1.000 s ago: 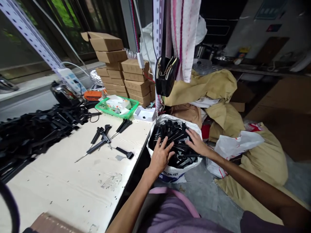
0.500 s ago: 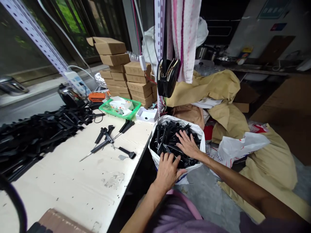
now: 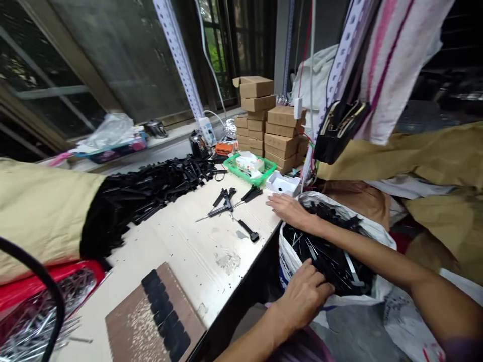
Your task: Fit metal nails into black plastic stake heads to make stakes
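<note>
The white sack (image 3: 287, 254) stands at 4 o'clock from the middle of the view, beside the worktop (image 3: 181, 251), and black plastic parts with thin metal rods (image 3: 324, 256) lie jumbled inside it. The left hand (image 3: 307, 291), at 5 o'clock, is at the sack's near rim with fingers bent; whether its grip pinches anything cannot be told. The right hand (image 3: 290, 208), nearer the middle toward 4 o'clock, is palm down with its grip spread and fingers stretched over the worktop's edge. Its forearm crosses above the sack. It cannot be told whether its fingertips touch the wood.

Close to the middle, a crossed cluster of black rod-ended pieces (image 3: 228, 201) lies on the worktop, and a single black piece (image 3: 249, 231) rests apart from it, toward 6 o'clock. A white open box (image 3: 290, 187) sits just toward 3 o'clock, beside a green basket (image 3: 241, 175) holding a tissue pack (image 3: 249, 162). Stacked cardboard boxes (image 3: 281, 128) rise at 1 o'clock. A long heap of black parts (image 3: 151, 191) spreads at 9 o'clock. Between 7 and 8 o'clock, a brown board (image 3: 177, 289) bears a row of black pads (image 3: 166, 314).
</note>
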The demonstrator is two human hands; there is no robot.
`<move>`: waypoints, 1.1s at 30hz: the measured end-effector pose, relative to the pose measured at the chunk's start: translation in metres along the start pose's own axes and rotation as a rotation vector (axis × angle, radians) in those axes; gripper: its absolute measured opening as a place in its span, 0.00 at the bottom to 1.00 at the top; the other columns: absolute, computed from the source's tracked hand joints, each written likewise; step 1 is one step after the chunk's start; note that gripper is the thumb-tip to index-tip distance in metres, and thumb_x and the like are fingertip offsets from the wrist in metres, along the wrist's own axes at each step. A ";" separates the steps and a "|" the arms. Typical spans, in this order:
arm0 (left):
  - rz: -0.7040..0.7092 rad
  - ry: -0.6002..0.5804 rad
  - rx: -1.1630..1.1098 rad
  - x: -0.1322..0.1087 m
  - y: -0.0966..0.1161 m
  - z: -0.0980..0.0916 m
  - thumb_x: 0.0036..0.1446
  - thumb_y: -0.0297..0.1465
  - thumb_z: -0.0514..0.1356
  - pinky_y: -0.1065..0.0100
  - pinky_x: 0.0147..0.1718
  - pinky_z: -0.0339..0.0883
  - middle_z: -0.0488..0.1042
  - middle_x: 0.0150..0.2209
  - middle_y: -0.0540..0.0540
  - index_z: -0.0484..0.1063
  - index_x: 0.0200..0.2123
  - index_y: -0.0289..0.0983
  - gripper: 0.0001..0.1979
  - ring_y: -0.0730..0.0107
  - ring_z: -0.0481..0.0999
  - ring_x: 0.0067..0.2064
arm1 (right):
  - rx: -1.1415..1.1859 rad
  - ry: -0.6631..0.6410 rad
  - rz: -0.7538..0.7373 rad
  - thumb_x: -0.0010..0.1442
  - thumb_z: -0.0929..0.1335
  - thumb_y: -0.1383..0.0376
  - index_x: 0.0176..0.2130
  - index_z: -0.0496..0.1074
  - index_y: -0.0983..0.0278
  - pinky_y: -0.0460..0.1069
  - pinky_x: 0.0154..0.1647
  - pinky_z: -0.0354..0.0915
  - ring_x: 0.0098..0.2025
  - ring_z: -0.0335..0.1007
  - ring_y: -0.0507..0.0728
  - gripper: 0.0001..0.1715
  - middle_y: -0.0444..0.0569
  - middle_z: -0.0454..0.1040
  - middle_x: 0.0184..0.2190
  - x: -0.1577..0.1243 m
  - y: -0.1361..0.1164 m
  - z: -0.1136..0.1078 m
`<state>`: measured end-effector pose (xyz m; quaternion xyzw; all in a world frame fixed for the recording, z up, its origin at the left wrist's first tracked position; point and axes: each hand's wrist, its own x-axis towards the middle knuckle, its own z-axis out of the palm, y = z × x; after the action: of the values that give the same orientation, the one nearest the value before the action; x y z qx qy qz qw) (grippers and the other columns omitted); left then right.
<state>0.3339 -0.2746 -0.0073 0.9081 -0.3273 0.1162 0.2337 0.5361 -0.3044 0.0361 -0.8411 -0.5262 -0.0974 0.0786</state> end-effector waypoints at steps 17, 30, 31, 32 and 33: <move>-1.326 0.209 0.494 -0.042 -0.256 -0.099 0.46 0.52 0.59 0.47 0.55 0.49 0.53 0.61 0.21 0.46 0.62 0.23 0.51 0.35 0.50 0.62 | -0.130 -0.225 -0.221 0.61 0.58 0.71 0.42 0.66 0.66 0.51 0.41 0.56 0.40 0.65 0.58 0.11 0.54 0.69 0.40 0.107 0.013 0.056; -1.233 0.002 0.473 -0.061 -0.265 -0.120 0.58 0.27 0.47 0.61 0.37 0.66 0.69 0.43 0.36 0.63 0.46 0.30 0.14 0.56 0.74 0.41 | 0.113 -0.466 0.055 0.55 0.63 0.63 0.41 0.68 0.65 0.51 0.36 0.61 0.40 0.72 0.62 0.13 0.55 0.71 0.43 0.074 -0.095 0.049; -1.246 -0.005 0.460 -0.063 -0.264 -0.123 0.58 0.27 0.47 0.61 0.37 0.66 0.70 0.42 0.35 0.63 0.46 0.30 0.13 0.56 0.75 0.40 | 0.080 -0.461 0.047 0.55 0.62 0.65 0.41 0.68 0.66 0.51 0.36 0.60 0.39 0.72 0.62 0.13 0.55 0.71 0.42 0.075 -0.094 0.044; -1.258 -0.010 0.445 -0.065 -0.264 -0.126 0.58 0.28 0.48 0.60 0.37 0.66 0.70 0.42 0.35 0.64 0.45 0.30 0.13 0.55 0.75 0.40 | 0.049 -0.453 0.036 0.54 0.62 0.66 0.41 0.67 0.65 0.51 0.35 0.60 0.39 0.72 0.62 0.13 0.55 0.71 0.41 0.075 -0.090 0.038; -1.270 -0.015 0.429 -0.068 -0.263 -0.129 0.58 0.28 0.48 0.60 0.37 0.66 0.71 0.41 0.35 0.64 0.45 0.31 0.13 0.55 0.75 0.41 | 0.023 -0.441 0.025 0.54 0.62 0.67 0.41 0.67 0.65 0.51 0.34 0.60 0.38 0.72 0.62 0.13 0.55 0.71 0.41 0.074 -0.085 0.030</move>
<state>0.4453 0.0043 -0.0121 0.9516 0.2994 0.0125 0.0689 0.4934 -0.1965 0.0281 -0.8474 -0.5214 0.0960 -0.0276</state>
